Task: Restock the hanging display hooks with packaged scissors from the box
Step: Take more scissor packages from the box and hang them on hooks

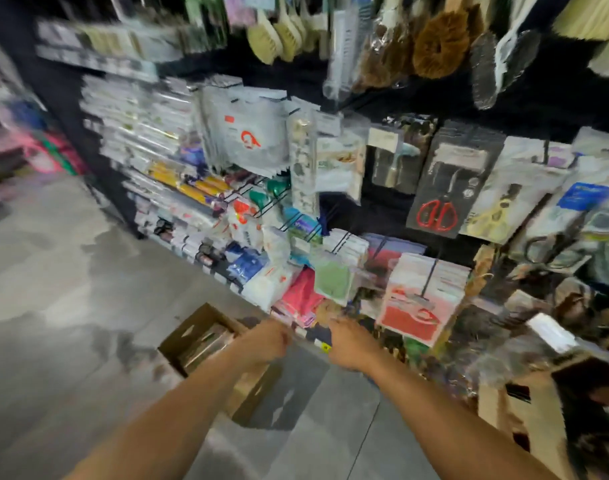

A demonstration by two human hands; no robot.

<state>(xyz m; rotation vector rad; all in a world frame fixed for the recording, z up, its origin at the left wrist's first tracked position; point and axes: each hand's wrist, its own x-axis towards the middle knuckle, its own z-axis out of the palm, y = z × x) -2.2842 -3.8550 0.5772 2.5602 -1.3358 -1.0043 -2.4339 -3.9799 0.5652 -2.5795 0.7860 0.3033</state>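
The frame is motion-blurred. A brown cardboard box stands open on the floor below the display, with packaged goods inside. My left hand hovers over the box's right side with its fingers curled; blur hides whether it holds anything. My right hand reaches toward the lowest hanging packets, its fingers spread and nothing seen in it. A dark pack of red-handled scissors hangs on a hook at the upper right of the display.
The dark display wall is crowded with hanging packets and brushes above. A red and white pack hangs low near my right hand. Grey concrete floor lies to the left. Another cardboard box sits at the lower right.
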